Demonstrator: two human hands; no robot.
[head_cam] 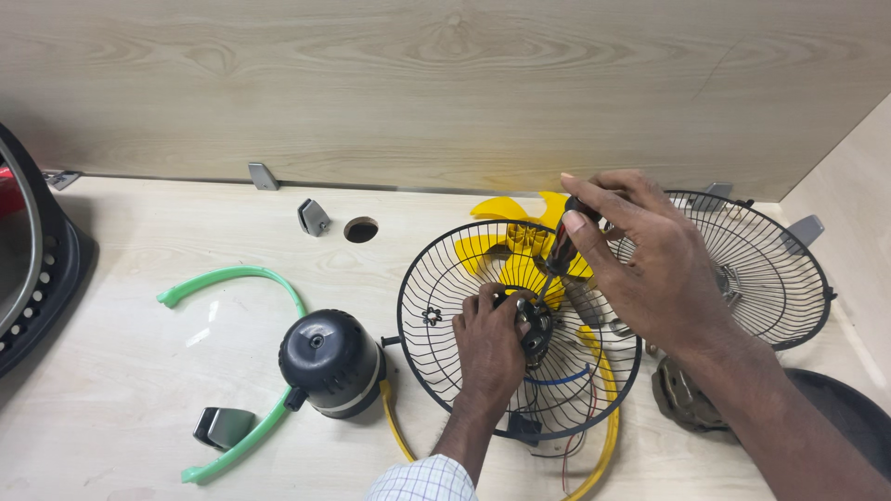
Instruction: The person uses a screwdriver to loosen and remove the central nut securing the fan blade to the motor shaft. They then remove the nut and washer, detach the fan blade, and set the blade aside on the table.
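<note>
Left hand (490, 339) on black motor (535, 325), round black wire grille (436, 278), right hand (640, 260) gripping screwdriver (562, 249)

So the black wire fan guard (436, 278) sits tilted up on the pale wood surface (139, 390), round with a little flower-shaped cutout in it. The small dark motor (536, 327) sits at its hub, thin wires trailing below. The screwdriver (561, 252) has a dark red-black handle, angled down, tip on the motor.
</note>
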